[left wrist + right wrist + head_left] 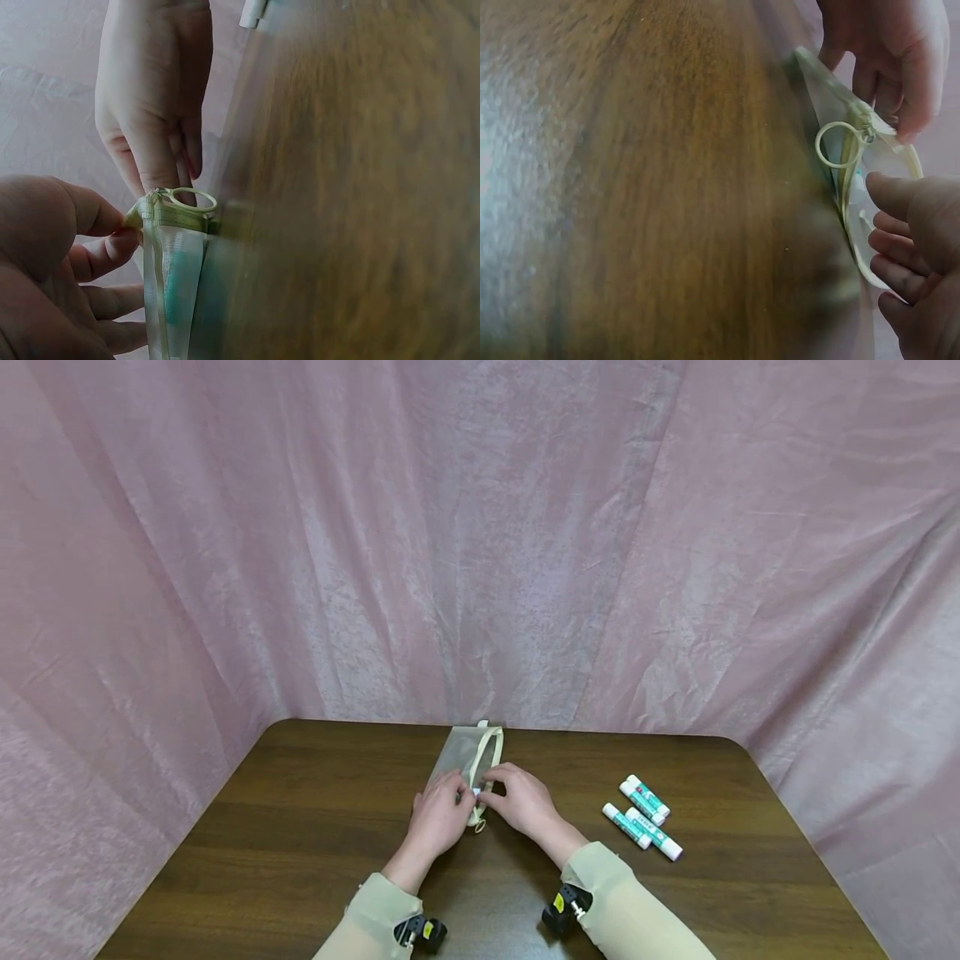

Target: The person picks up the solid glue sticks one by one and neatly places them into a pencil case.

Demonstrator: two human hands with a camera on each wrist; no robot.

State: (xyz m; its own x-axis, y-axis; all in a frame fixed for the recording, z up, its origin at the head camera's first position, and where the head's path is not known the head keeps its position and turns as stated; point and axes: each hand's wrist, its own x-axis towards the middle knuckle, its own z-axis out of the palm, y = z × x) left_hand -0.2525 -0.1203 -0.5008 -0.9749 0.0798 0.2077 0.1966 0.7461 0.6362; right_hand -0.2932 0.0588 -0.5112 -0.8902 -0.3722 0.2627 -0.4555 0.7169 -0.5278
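A pale mesh zipper pouch [452,758] lies near the far edge of the table, its cream-trimmed mouth gaping toward the right. My left hand [438,817] pinches the trim of the mouth between thumb and forefinger. At the opening is my right hand [525,802], thumb and fingers spread apart with nothing seen between them. Through the mesh in the left wrist view, a green glue stick [178,285] shows inside the pouch. A cream ring pull [818,146] hangs from the zipper end nearest me.
Several green-and-white glue sticks [651,837] lie in two side-by-side groups to the right of my right hand. The brown wooden table [300,827] ends at a pink curtain [480,568] behind it.
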